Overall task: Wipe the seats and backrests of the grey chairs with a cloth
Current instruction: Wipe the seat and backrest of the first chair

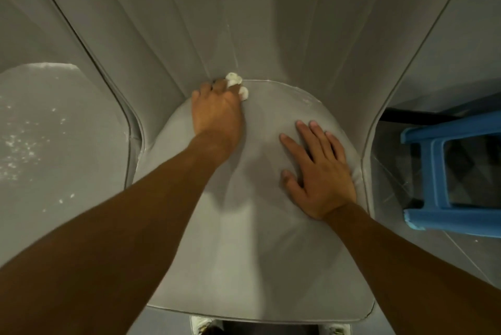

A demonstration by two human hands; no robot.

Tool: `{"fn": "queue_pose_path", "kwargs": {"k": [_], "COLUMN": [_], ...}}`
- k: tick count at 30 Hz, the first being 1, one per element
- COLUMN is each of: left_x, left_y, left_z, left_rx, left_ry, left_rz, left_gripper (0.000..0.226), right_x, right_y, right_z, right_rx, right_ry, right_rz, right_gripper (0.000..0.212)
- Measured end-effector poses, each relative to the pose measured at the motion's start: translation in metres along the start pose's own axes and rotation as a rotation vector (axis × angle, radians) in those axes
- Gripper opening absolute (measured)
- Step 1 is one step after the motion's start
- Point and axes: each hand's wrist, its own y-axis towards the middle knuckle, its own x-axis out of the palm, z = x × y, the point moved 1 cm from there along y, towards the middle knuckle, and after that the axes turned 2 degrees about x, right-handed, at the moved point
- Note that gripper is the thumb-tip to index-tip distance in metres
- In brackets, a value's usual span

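Grey chair backrest: fills the frame from 10 through 12 to 2 o'clock, upright, with padded ribs and seams running down from 12 toward the centre. Faces 6 o'clock, toward the wearer.

Seat: spreads from the centre down to 6 o'clock. Long axis along the 12–6 line, rounded back edge tucked against the backrest, front edge at 6. Cushion dimpled under both hands.

Second grey chair at 9 o'clock, just beside the first, its seat dotted with pale specks.

Blue stool at 3 o'clock, on the floor beside the chair, partly seen through a clear cover.

Right hand at 4 o'clock of centre: lies flat on the seat, fingers straight and spread, pointing toward 11, grasping nothing.

Left hand just above centre: reaches to 12, knuckles up, fingers curled round the cloth at the crease where seat meets backrest.

White cloth: bunched, mostly hidden in that grip, with small lumps poking out past the fingers. Visible part strung roughly from 11 to 5, touching the seat's back edge.
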Motion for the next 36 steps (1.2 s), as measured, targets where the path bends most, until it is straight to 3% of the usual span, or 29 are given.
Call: {"fn": "queue_pose_path", "kwargs": {"k": [6,9,13,17,20,28,32,36], "left_x": [0.01,0.006,0.001,-0.001,0.0,-0.004,-0.009,-0.005], "left_y": [0.008,0.002,-0.001,0.002,-0.007,0.011,-0.01,-0.023], "left_z": [0.043,0.064,0.084,0.077,0.081,-0.021,-0.054,-0.055], "left_rx": [0.217,0.534,0.59,0.699,0.668,0.271,0.109,0.101], "left_ry": [-0.153,-0.257,-0.337,-0.211,-0.132,0.148,0.166,0.053], "left_rz": [-0.014,-0.096,-0.179,-0.221,-0.147,-0.043,-0.097,0.001], "left_gripper": [0.041,0.044,0.036,0.039,0.039,0.052,0.045,0.04], "right_x": [-0.002,-0.001,-0.001,-0.001,-0.001,-0.001,-0.001,-0.002], "right_y": [0.002,0.002,0.002,0.003,0.003,0.001,0.001,0.0], "right_z": [-0.001,-0.001,-0.003,-0.004,-0.004,-0.001,0.0,0.0], "right_rx": [0.009,0.015,0.031,0.028,0.025,-0.001,0.008,0.003], "right_ry": [0.013,0.018,-0.001,0.0,0.01,0.027,0.024,0.031], "right_rz": [-0.029,-0.02,-0.034,-0.009,0.004,0.035,0.019,0.025], "right_gripper": [0.068,0.065,0.064,0.063,0.064,0.065,0.065,0.065]}}
